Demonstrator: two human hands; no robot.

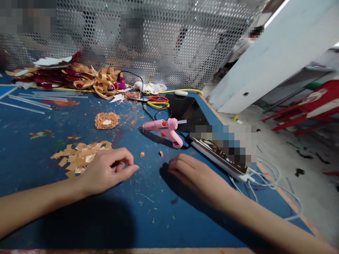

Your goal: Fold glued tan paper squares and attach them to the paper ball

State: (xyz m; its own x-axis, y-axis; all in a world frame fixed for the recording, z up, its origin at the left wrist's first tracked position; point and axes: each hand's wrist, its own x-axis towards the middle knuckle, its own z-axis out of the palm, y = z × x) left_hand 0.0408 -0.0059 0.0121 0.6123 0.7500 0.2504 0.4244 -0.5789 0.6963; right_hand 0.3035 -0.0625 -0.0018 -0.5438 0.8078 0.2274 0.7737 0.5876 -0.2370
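My left hand (111, 169) hovers over the blue table with its fingers loosely curled and the thumb near the index finger; nothing shows between them. Beside and partly behind it lies a pile of tan paper-like pieces (82, 155). My right hand (192, 173) points inward, its fingers bent and pressed together; their undersides are hidden. Just beyond it a pink glue gun (161, 127) with a clear stick in its back rests on the table. Two small tan curled pieces, a left one (142, 154) and a right one (161, 153), lie between the hands. Farther left sits a ruffled tan ring (107, 120) with a white centre.
Clear glue sticks (34, 102) lie at the left. Tan ribbon (106, 79), dark red pieces (50, 76) and scissors (159, 100) are along the back, before a perforated metal panel (159, 42). A black tablet (185, 109) and a phone-like device (219, 155) with white cables lie right.
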